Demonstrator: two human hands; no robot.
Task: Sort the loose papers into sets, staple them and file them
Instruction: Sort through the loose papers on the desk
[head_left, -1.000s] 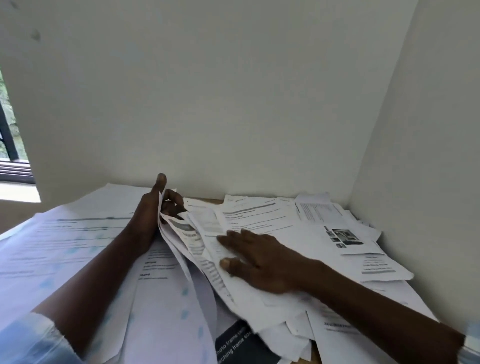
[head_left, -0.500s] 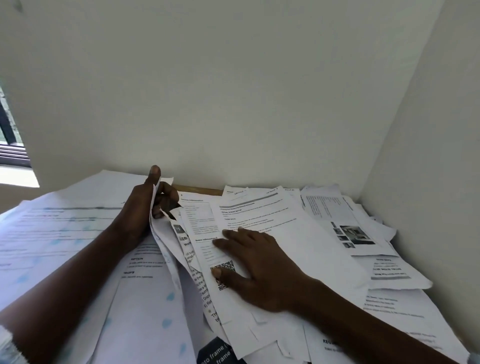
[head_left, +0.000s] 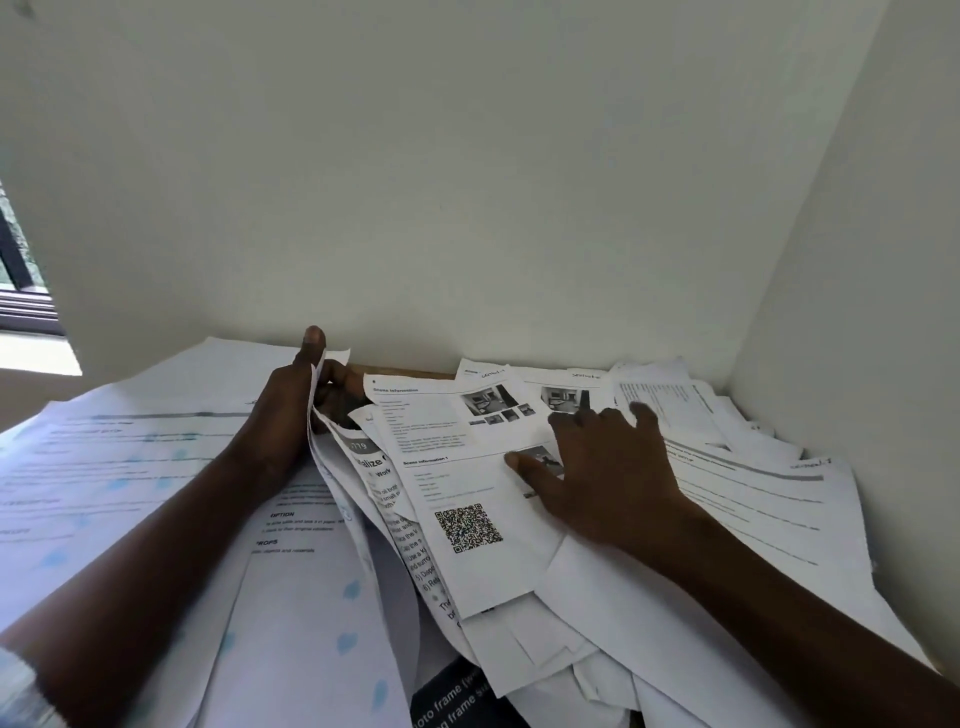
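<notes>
Left hand (head_left: 291, 415) pinches the raised sheaf (head_left: 328, 462), centre frame. Right hand (head_left: 613, 483), flat and spread, should slide the QR sheet (head_left: 457, 467) singly.

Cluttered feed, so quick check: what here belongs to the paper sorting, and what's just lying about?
Job: left hand gripping held sheets; right hand flat on QR-code sheet; loose papers pile.
Lying about: window; perhaps dark printed card.
</notes>
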